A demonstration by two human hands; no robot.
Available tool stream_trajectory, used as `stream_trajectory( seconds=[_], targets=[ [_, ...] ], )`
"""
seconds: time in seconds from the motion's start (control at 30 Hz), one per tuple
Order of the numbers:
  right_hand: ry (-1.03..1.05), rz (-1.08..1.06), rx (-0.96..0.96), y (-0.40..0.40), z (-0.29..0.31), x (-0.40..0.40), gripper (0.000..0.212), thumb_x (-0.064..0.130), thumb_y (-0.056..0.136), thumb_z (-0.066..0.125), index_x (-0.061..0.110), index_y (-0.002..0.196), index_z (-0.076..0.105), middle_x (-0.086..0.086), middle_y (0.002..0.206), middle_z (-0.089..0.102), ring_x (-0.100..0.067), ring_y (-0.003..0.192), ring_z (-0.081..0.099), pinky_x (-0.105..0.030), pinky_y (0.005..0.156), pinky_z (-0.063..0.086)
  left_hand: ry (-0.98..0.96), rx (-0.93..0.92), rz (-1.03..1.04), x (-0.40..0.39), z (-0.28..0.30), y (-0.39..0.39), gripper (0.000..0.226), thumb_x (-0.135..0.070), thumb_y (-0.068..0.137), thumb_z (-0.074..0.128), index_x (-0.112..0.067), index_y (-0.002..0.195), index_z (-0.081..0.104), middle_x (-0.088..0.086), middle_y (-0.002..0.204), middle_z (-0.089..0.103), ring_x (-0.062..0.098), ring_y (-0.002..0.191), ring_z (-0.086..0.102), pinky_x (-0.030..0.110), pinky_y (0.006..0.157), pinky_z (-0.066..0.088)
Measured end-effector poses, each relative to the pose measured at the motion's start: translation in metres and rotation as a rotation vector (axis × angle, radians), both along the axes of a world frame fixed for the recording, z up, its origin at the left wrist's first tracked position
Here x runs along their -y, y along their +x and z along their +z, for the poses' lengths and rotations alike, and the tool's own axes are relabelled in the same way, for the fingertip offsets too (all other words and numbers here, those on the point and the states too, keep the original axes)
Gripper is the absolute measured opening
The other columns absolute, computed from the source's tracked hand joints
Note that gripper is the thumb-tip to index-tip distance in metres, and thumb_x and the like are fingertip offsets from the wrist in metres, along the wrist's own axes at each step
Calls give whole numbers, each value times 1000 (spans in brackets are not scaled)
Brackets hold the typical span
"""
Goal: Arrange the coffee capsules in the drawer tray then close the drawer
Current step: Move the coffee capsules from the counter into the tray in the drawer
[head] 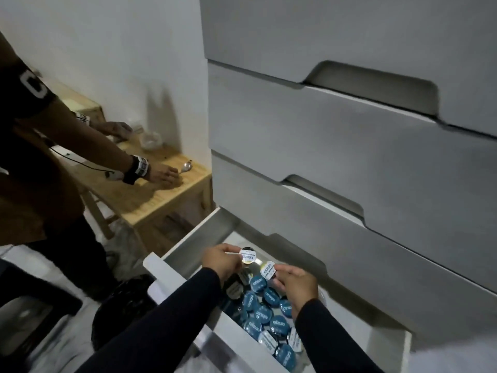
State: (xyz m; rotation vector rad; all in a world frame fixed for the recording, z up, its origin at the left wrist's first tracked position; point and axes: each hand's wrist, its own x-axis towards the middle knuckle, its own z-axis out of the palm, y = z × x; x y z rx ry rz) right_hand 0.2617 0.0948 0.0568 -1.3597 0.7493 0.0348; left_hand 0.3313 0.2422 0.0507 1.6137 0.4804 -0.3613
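The bottom drawer of a white chest stands pulled open below me. Inside lies a heap of coffee capsules, several with blue lids and a few with white lids. My left hand pinches a white-lidded capsule above the drawer's far end. My right hand grips another white-lidded capsule just right of it. Both capsules are held over the heap, close to each other. My dark sleeves cover part of the drawer's front.
Closed white drawers rise above the open one. To the left stands another person with both hands on a small wooden table that carries a spoon and a clear cup. A dark bag lies on the floor.
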Motion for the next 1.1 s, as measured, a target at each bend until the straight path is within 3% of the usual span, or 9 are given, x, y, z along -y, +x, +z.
stream_trajectory(
  seconds=[0.17,0.3,0.47,0.63,0.73,0.83,1.0,1.1],
  targets=[
    [-80,-94,-66,17,-18,-8,20,-3,84,57,13,83,70,-2,84,68,-19,80,67,-37,86,55,120,-44,-158,1,-12,29,20,8,77,63,-11,71,66,11,72,66,21,60,62,29,61,57],
    [-87,-154,-72,24,-26,-13,23,-7,83,57,12,80,70,-3,80,69,-19,79,66,-34,84,55,166,-44,-294,3,-16,43,11,6,81,63,-4,83,67,14,85,68,9,44,62,14,39,46],
    [-76,-199,-94,26,-37,-14,23,-5,82,59,14,78,71,-2,77,69,-21,80,68,-32,81,54,265,11,-426,7,-25,52,10,0,83,64,-9,82,66,14,97,69,9,59,63,10,40,45],
    [-60,-214,-117,30,-38,-12,20,-7,83,58,10,81,70,0,76,66,-24,82,66,-32,85,51,358,79,-512,8,-29,59,20,5,82,62,-12,72,66,7,86,67,13,67,64,16,55,55],
    [-87,-205,-128,34,-44,-12,23,-5,81,61,15,76,71,-2,82,69,-22,81,68,-32,86,53,430,130,-551,9,-31,62,22,9,82,56,-8,77,68,3,82,65,7,61,61,10,46,51],
    [-100,-197,-137,35,-49,-12,21,-2,79,64,17,74,72,-3,85,71,-22,80,70,-34,86,54,483,171,-575,10,-32,64,28,8,81,56,-15,69,65,0,77,64,5,61,59,8,47,48],
    [-54,-215,-130,41,-49,-15,19,-5,79,65,13,74,71,-8,83,71,-24,81,69,-33,85,53,558,284,-589,3,-27,68,12,-3,83,60,-10,79,69,0,81,68,6,69,61,11,63,51],
    [-34,-209,-118,45,-48,-17,18,-7,78,65,10,75,71,-11,82,71,-26,83,69,-35,89,53,538,359,-587,-7,-22,68,10,-5,84,62,-9,82,70,-1,78,65,3,68,58,4,53,43]
  ],
)
